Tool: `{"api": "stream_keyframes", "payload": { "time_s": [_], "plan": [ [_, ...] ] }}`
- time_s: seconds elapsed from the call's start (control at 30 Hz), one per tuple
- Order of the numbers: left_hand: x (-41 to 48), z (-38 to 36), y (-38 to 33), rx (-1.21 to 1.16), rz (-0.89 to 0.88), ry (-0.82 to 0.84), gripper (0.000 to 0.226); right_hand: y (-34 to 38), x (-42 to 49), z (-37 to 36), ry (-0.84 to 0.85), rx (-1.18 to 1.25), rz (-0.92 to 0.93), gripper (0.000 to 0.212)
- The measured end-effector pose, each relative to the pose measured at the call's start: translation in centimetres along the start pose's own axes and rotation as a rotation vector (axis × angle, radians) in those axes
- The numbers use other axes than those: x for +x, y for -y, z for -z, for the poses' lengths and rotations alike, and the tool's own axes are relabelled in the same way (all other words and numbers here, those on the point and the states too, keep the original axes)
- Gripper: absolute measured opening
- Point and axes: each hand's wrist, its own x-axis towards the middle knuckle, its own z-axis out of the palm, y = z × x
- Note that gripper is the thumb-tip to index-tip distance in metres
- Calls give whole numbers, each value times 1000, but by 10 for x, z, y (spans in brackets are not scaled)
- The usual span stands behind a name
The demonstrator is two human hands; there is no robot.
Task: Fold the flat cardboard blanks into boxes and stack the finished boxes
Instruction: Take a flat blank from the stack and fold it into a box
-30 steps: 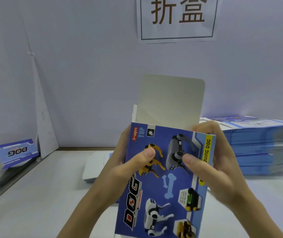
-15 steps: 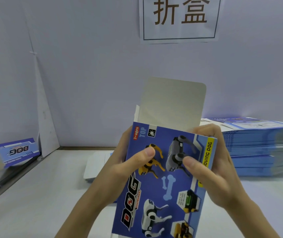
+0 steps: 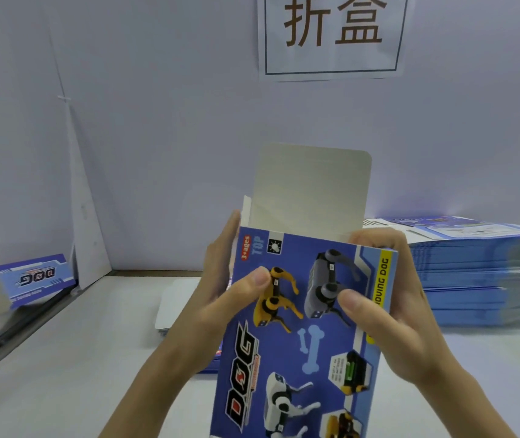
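Note:
I hold a blue printed cardboard box (image 3: 309, 343) upright in front of me, its grey top flap (image 3: 312, 188) standing open above the mouth. My left hand (image 3: 230, 298) grips the box's left side, thumb pressed on the front panel. My right hand (image 3: 385, 301) grips the right side, thumb on the front and fingertips curled over the top right corner. A tall stack of flat blue blanks (image 3: 473, 270) lies on the table at the right. Behind the box lie a few more flat blanks (image 3: 176, 305), white side up.
A finished blue box (image 3: 36, 279) lies at the far left by a dark rail (image 3: 15, 330). A paper sign (image 3: 331, 36) hangs on the pale wall behind. The white table (image 3: 78, 358) spreads out in front and to the left.
The box has shifted slightly lower and tilted a little. Both hands keep the same grip on it.

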Motion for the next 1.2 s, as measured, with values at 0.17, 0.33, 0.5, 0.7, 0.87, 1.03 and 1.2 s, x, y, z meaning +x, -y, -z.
{"api": "stream_keyframes", "payload": {
  "time_s": [0.17, 0.33, 0.5, 0.7, 0.87, 1.03, 1.2],
  "plan": [
    [0, -5, -2, -9, -348, -38, 61, 2, 1, 3, 51, 66, -35, 38],
    [-4, -13, 2, -60, -381, -77, 37, 4, 1, 1, 54, 83, -51, 36],
    [-5, -13, 1, -48, -416, -133, 12, 7, 2, 0, 77, 117, -40, 34],
    [-2, -19, 0, -21, -551, -143, 13, 8, 2, -1, 56, 168, -46, 32],
    [-3, -18, 0, -88, -461, -107, 16, 10, 1, -3, 43, 71, 39, 22],
    [-2, -19, -2, -75, -532, -103, 17, 12, 2, -3, 38, 48, 54, 30],
    [-3, -19, 0, -82, -523, -120, 19, 15, 3, -2, 67, 63, 76, 22]
  ]
}}
